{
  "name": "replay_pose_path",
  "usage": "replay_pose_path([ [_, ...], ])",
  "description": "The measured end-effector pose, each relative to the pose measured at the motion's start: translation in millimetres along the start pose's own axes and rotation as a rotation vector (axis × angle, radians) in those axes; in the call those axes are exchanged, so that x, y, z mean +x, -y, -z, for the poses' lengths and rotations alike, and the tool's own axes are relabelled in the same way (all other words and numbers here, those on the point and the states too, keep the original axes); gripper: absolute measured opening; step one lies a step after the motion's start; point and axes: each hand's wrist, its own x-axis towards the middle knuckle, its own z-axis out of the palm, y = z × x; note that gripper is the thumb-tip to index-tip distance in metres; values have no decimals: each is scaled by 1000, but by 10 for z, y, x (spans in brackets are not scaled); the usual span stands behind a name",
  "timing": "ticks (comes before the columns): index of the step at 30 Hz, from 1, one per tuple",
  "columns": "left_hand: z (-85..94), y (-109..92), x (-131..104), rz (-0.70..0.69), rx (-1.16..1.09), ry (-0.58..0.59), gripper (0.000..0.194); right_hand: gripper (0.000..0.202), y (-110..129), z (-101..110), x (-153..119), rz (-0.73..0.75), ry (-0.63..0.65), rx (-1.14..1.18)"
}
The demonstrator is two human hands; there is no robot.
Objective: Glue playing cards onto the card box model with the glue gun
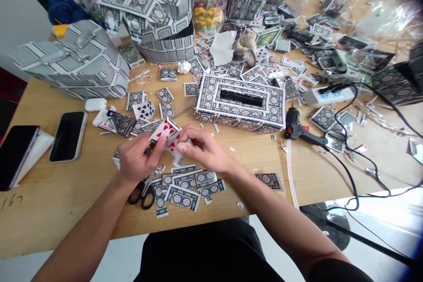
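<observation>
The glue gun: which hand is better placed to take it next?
Probably the right hand: it is nearer the glue gun, while the left hand, farther left, holds a playing card.

Dark phone (18, 156) on white sheet (40, 149); pale-cased phone (68, 135) beside it; white case (95, 104) near; blue bundle (64, 9) beyond.

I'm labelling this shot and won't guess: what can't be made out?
All in the head view:
Heart-printed card: lower part blurred, partly covered by the left hand.
Scissors: blade tips lost among card pieces below the left hand.
Leftmost phone: outer side cut off by the left picture edge.
</observation>
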Motion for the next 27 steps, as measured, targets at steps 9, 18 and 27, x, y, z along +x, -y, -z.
replay_pose_path([
  [9,7,92,7,16,18,-53,26,30,-161,-25,15,-153,-101,57],
  [18,11,110,-56,125,-11,-51,22,30,-215,-12,30,-145,-147,69],
  [27,-17,101,-95,211,-68,-50,29,28,-210,-20,34,-140,-158,4],
])
